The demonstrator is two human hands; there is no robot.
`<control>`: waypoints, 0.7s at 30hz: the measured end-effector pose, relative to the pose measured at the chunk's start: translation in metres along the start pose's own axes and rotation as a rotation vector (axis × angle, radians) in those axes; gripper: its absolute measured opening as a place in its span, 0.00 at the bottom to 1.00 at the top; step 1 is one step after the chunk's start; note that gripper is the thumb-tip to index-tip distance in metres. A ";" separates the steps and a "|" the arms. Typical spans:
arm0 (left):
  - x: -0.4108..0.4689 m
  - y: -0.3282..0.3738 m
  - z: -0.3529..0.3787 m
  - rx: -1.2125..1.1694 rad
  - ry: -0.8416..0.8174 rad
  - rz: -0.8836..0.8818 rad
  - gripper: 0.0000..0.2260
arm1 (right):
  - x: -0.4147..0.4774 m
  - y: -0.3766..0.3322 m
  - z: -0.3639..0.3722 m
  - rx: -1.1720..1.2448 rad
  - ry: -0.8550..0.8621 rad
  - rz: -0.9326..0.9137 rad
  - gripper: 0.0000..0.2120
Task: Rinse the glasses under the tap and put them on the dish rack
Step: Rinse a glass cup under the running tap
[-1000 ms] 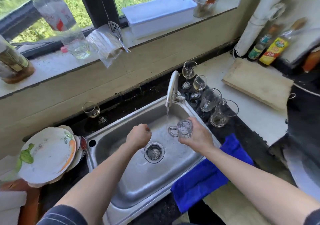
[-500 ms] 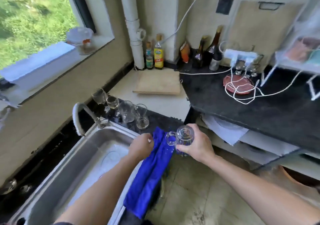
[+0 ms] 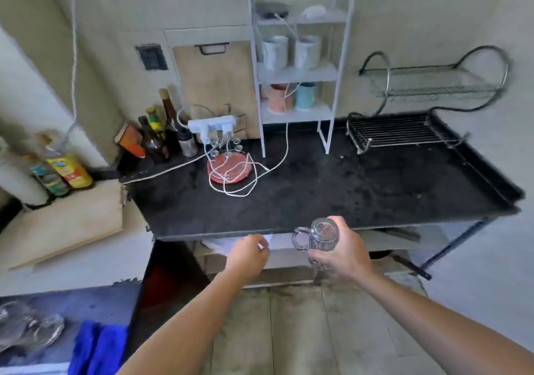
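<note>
— Head view: where is the glass?
— Your right hand (image 3: 344, 254) grips the glass mug (image 3: 320, 234), fingers wrapped round its body, handle pointing left; you hold it in the air just off the front edge of the black counter (image 3: 318, 195); the dish rack (image 3: 404, 135) stands at the counter's far right, well apart.
— And the other hand?
— Your left hand (image 3: 248, 254) has its fingers curled in, holding nothing; it's near the mug.
</note>
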State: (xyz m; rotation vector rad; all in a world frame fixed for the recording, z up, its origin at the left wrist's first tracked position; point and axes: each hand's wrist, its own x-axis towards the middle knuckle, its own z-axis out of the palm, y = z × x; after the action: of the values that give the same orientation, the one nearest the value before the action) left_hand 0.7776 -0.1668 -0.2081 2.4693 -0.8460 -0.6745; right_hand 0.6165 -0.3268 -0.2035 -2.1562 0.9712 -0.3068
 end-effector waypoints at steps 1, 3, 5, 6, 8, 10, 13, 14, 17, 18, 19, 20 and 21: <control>0.012 0.014 0.004 0.001 -0.013 0.016 0.10 | 0.010 0.011 -0.012 0.000 0.017 0.026 0.32; 0.038 0.040 0.011 -0.006 -0.051 0.052 0.09 | 0.030 0.032 -0.031 0.010 0.054 0.081 0.32; 0.068 0.065 0.017 -0.004 -0.088 0.096 0.09 | 0.052 0.050 -0.046 0.013 0.105 0.148 0.31; 0.085 0.077 0.020 0.002 -0.096 0.129 0.09 | 0.064 0.059 -0.054 0.016 0.128 0.174 0.31; 0.123 0.101 0.026 0.022 -0.111 0.207 0.10 | 0.089 0.078 -0.070 0.026 0.162 0.216 0.31; 0.161 0.131 0.029 0.037 -0.125 0.280 0.10 | 0.117 0.095 -0.090 0.030 0.211 0.260 0.32; 0.211 0.183 0.032 0.056 -0.140 0.371 0.10 | 0.153 0.113 -0.125 0.030 0.300 0.309 0.32; 0.224 0.202 0.034 0.066 -0.158 0.399 0.10 | 0.162 0.117 -0.137 0.033 0.338 0.322 0.32; 0.255 0.256 0.040 0.116 -0.214 0.481 0.09 | 0.188 0.132 -0.170 0.039 0.431 0.355 0.32; 0.264 0.274 0.042 0.126 -0.221 0.511 0.09 | 0.197 0.138 -0.181 0.049 0.455 0.361 0.31; 0.274 0.292 0.045 0.133 -0.223 0.539 0.09 | 0.207 0.146 -0.192 0.056 0.475 0.367 0.32; 0.283 0.309 0.048 0.133 -0.223 0.562 0.09 | 0.217 0.154 -0.202 0.058 0.491 0.373 0.32; 0.291 0.326 0.051 0.131 -0.219 0.584 0.09 | 0.226 0.163 -0.212 0.057 0.504 0.377 0.32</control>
State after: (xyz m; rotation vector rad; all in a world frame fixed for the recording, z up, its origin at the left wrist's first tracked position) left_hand 0.8074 -0.6030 -0.1583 2.1035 -1.6493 -0.6883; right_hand 0.5802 -0.6754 -0.1895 -1.8243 1.5997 -0.6994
